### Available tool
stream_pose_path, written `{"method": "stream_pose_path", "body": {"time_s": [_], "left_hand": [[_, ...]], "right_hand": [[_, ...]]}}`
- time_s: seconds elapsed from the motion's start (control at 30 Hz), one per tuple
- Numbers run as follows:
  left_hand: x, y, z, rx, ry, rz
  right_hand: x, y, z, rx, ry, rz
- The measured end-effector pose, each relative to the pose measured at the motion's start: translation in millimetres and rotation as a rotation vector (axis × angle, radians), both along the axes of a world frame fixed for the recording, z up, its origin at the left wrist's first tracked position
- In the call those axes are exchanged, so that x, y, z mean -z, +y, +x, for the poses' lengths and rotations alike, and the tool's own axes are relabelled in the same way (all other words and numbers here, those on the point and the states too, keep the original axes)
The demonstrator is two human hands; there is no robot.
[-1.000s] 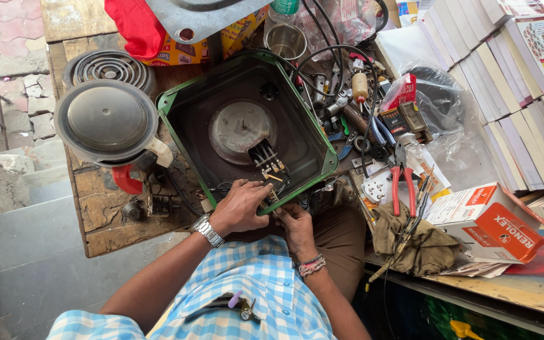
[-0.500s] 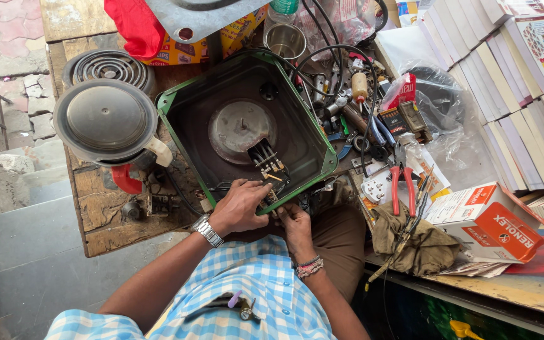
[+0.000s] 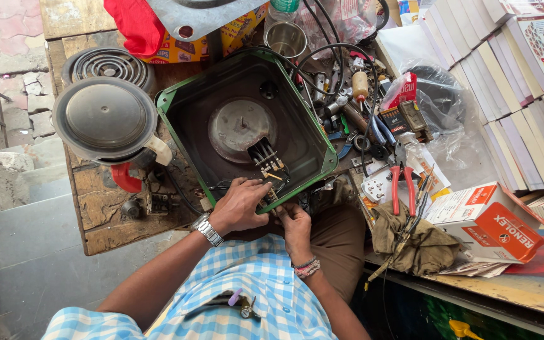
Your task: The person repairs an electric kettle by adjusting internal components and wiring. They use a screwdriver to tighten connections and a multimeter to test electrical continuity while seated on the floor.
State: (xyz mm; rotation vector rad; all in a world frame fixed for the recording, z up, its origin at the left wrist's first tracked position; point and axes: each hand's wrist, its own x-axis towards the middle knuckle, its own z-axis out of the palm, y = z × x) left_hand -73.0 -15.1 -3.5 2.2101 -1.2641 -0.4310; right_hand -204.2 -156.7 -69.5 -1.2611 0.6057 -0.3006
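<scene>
- One view only, from the head camera, looking straight down at a cluttered wooden desk [image 3: 102, 217].
- Green-rimmed square metal casing [image 3: 247, 123] lies open side up at the desk's middle, its near edge against the person's lap; a round grey disc sits in its floor.
- Terminal block with wires [image 3: 267, 158] stands inside the casing, near its front wall.
- Left hand [image 3: 240, 206] rests over the casing's near rim, fingers curled down onto a small part at the rim; a metal wristwatch [image 3: 208, 229] is on that wrist.
- Right hand [image 3: 297, 226] sits just beside the left, below the rim, fingers clenched about the same small part; what exactly is pinched cannot be told.
- Round dark lid [image 3: 105, 119] lies left of the casing, with a coil heating element [image 3: 109, 64] behind it.
- Red-handled pliers [image 3: 402, 189] lie right of the casing, near an orange and white carton [image 3: 486, 220].
- Stacked books [image 3: 524, 82] fill the far right.
</scene>
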Motion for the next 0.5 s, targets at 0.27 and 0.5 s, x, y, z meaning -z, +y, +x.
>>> {"method": "stream_pose_path", "body": {"time_s": [0.27, 0.5], "left_hand": [[2.0, 1.0, -0.6, -0.007, -0.006, -0.033], [1.2, 0.7, -0.3, -0.011, 0.002, -0.032]], "right_hand": [[7.8, -0.1, 2.7, 0.018, 0.007, 0.087], [5.1, -2.5, 0.5, -0.011, -0.007, 0.091]]}}
